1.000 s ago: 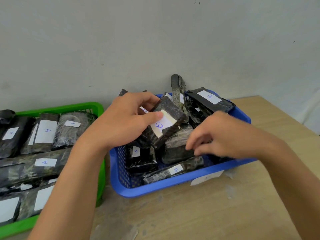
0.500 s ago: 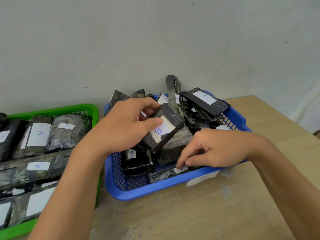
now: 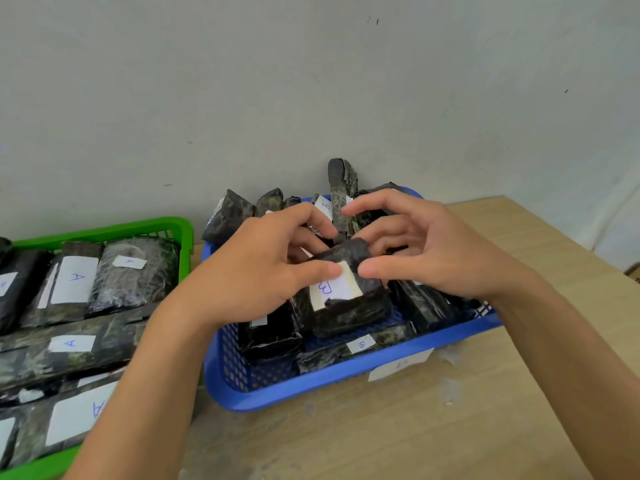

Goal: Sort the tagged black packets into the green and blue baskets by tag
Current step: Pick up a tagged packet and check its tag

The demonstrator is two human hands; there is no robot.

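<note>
1. The wooden table (image 3: 433,427) carries both baskets against the wall.
2. The green basket (image 3: 104,230), left of the blue basket, holds flat packets tagged A (image 3: 74,278).
3. The blue basket (image 3: 311,386) is heaped with black packets; a tall packet (image 3: 341,188) stands upright at its back.
4. The left hand (image 3: 263,268) and right hand (image 3: 426,251) meet over the blue basket, fingers curled, thumbs pressing the B packet (image 3: 346,292) from both sides.
5. Its white tag (image 3: 332,289) lies between the thumbs.
</note>
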